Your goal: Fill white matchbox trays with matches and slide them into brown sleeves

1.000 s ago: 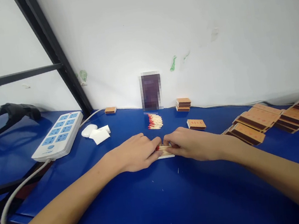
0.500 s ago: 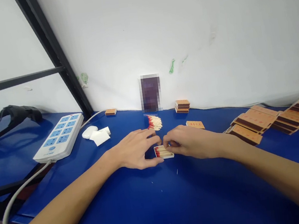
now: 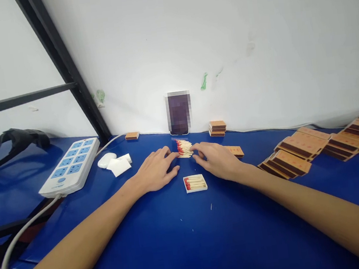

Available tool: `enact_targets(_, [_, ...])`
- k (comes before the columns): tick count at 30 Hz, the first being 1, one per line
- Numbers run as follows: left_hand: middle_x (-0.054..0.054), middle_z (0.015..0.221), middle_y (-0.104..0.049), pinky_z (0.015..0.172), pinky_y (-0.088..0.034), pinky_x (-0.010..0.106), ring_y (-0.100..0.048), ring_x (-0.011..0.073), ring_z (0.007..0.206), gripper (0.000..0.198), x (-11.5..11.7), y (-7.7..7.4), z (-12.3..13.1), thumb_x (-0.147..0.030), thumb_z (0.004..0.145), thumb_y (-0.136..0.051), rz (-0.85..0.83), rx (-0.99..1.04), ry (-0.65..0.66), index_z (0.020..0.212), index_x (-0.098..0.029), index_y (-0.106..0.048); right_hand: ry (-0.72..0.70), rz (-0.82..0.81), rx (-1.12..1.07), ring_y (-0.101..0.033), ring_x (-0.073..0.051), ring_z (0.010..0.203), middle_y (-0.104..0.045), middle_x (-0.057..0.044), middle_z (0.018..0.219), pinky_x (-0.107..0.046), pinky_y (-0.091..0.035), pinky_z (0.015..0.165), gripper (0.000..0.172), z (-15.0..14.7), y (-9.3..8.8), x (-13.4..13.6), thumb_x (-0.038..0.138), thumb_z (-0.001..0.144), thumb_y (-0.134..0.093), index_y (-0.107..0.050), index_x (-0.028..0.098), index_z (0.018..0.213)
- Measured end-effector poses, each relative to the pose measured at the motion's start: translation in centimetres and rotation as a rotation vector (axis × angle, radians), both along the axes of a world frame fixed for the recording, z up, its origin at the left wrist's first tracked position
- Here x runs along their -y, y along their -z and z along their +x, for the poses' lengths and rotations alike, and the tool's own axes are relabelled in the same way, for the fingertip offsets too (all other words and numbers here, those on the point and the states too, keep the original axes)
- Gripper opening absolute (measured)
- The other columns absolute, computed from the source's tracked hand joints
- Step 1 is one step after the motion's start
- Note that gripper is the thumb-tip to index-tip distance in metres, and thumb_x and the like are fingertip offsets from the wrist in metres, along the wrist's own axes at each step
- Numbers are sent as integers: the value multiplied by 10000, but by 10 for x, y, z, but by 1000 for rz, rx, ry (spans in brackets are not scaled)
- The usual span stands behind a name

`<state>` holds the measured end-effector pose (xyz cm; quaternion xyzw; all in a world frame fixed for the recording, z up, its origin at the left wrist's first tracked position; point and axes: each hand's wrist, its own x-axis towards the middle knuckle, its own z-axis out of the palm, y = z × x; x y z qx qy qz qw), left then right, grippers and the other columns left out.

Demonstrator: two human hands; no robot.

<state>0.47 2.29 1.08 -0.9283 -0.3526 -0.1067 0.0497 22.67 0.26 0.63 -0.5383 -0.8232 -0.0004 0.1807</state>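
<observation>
A pile of red-headed matches (image 3: pixel 185 148) lies on the blue table in front of the wall. My left hand (image 3: pixel 156 168) is at the left of the pile, fingers apart, its index fingertip close to the match heads. From the right, my right hand (image 3: pixel 215 159) reaches the pile with curved, parted fingers, the index tip at the matchstick ends. Neither hand visibly holds anything. Nearer to me sits a white matchbox tray (image 3: pixel 196 190) with matches lying in it, heads to the left. Partly behind my right hand lies a closed orange matchbox (image 3: pixel 235 151).
Matchbox sleeves (image 3: pixel 302 144) spread across the right side. Stacked matchboxes (image 3: pixel 217 128) and a single matchbox (image 3: pixel 132 136) stand by the wall, with a blurred phone-like device (image 3: pixel 178 113) between. On the left are a power strip (image 3: pixel 72 165), white paper (image 3: pixel 119 166) and a black frame post (image 3: pixel 67 69).
Both hands have left the matchbox tray and moved away from me to the match pile, one on each side. The tray with its matches now shows fully.
</observation>
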Motion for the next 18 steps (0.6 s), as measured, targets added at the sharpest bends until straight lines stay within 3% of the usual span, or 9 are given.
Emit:
enact_targets(5, [70,1019,-503,830,-431,360,-520,194,896,399,1,3,1,-386,960,-335,-19,19,22,1265,-191,-504,-26,37,-30,-538,-149,723,-598,-37,874,-266,-376,656,280,0,15,-2,215,916,-410,-588,199,1131])
enact_targets(18, [81,1045,-490,865,-419,375,-520,205,927,414,3,3,2,-384,968,-313,-15,-38,-8,1295,-190,-477,-68,17,-15,-533,-147,750,-561,-26,862,-265,-373,688,315,3,17,-3,166,896,-402,-637,222,1098])
